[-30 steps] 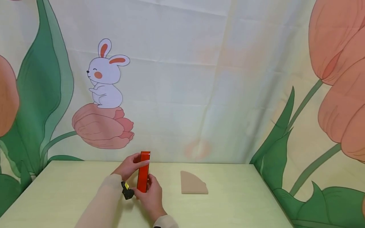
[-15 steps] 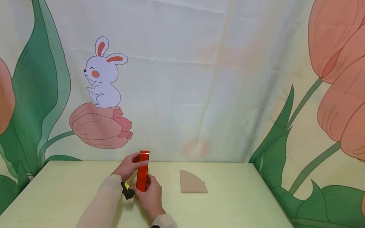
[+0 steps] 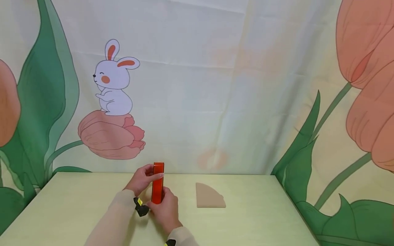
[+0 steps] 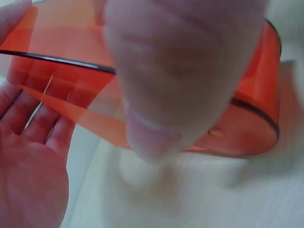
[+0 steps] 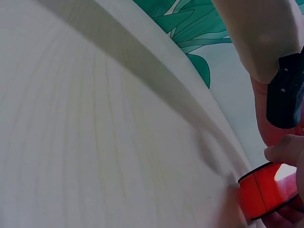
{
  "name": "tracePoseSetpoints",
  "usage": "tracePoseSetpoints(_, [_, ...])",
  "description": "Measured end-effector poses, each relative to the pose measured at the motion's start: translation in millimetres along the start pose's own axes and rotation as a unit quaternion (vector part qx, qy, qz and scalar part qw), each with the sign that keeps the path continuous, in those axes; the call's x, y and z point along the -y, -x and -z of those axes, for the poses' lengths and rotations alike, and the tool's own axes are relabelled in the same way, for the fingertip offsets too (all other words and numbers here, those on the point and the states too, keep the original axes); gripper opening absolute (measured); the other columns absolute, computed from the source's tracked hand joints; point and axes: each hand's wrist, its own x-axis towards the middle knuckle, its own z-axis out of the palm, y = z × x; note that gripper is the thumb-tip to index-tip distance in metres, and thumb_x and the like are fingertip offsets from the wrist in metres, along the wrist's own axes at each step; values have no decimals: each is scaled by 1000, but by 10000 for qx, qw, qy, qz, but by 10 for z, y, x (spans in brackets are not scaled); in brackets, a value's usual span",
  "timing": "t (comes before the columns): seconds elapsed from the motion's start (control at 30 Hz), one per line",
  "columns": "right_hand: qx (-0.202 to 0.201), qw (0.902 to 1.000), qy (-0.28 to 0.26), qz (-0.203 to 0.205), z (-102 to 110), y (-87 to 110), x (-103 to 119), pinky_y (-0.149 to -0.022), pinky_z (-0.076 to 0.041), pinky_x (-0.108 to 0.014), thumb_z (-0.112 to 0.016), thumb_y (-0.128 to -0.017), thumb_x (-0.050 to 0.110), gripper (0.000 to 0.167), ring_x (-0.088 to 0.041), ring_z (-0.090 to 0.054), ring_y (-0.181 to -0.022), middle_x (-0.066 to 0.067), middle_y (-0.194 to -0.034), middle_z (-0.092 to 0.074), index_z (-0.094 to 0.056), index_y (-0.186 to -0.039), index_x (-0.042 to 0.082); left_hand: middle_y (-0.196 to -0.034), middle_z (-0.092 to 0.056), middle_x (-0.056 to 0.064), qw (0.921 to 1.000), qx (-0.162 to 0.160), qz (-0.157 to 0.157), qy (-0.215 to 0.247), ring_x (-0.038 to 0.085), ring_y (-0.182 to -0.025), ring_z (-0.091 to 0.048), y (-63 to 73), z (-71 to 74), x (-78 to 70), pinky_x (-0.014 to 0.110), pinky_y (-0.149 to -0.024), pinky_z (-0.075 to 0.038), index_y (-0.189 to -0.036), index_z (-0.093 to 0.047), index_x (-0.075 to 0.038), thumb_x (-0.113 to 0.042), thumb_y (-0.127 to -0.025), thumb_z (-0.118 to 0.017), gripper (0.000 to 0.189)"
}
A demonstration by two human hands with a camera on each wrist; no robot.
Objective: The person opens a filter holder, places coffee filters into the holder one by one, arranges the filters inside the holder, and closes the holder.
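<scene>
A see-through red-orange plastic case (image 3: 158,189) with thin dark edges stands long and narrow between both hands, over the left half of the table. My left hand (image 3: 142,179) grips its upper part, thumb across the front face. Lower down, my right hand (image 3: 166,209) holds the bottom end, its thumb in front. Up close in the left wrist view, the case (image 4: 261,90) shows a rounded end, and fingers of the right hand (image 4: 35,156) appear through the plastic. At the right edge of the right wrist view, part of the case (image 5: 259,190) is seen.
To the right of the hands, a flat brown quarter-circle piece (image 3: 209,197) lies on the pale yellow-green table (image 3: 258,218). Behind the table hangs a cloth backdrop (image 3: 184,102) printed with a rabbit and tulips. A black wrist camera (image 3: 141,207) sits on the left sleeve.
Both hands and the case have shifted very slightly to the right in the head view, along with a small camera movement. Their hold looks the same, and the brown piece stays in place.
</scene>
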Motion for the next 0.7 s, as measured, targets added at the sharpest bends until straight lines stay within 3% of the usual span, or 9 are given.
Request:
tracePoseSetpoints(0.17, [148, 9996, 201, 163, 99, -5, 31, -89, -61, -39, -87, -77, 9, 50, -14, -66, -87, 0, -102, -74, -66, -123, 9, -136, -64, 13, 9999, -163, -51, 29, 31, -124, -57, 76, -42, -88, 51, -109, -50, -139, -57, -14, -44, -86, -82, 66])
tracePoseSetpoints(0.4, [423, 9977, 486, 219, 283, 4, 88, -95, -61, -46, -86, -81, 12, 58, -19, -68, -100, -4, -117, -73, -62, -133, 7, -140, -61, 12, 9984, -536, -132, -108, 32, -128, -56, 238, -137, -199, 49, -108, -52, -142, -54, -16, -47, -86, -81, 69])
tracePoseSetpoints(0.53, [460, 9968, 559, 325, 383, 12, 79, -95, -61, -45, -84, -82, 13, 53, -18, -67, -98, -3, -114, -73, -64, -131, 9, -139, -62, 12, 9969, -731, -136, -264, 32, -128, -56, 344, -217, -268, 49, -109, -51, -143, -53, -15, -49, -87, -80, 71])
tracePoseSetpoints(0.7, [496, 9948, 623, 636, 476, 31, 50, -87, -62, -35, -85, -81, 15, 43, -12, -66, -89, 1, -103, -76, -70, -121, 13, -137, -63, 12, 9944, -984, -49, -384, 32, -126, -57, 508, -254, -321, 49, -107, -53, -143, -54, -15, -55, -85, -80, 75])
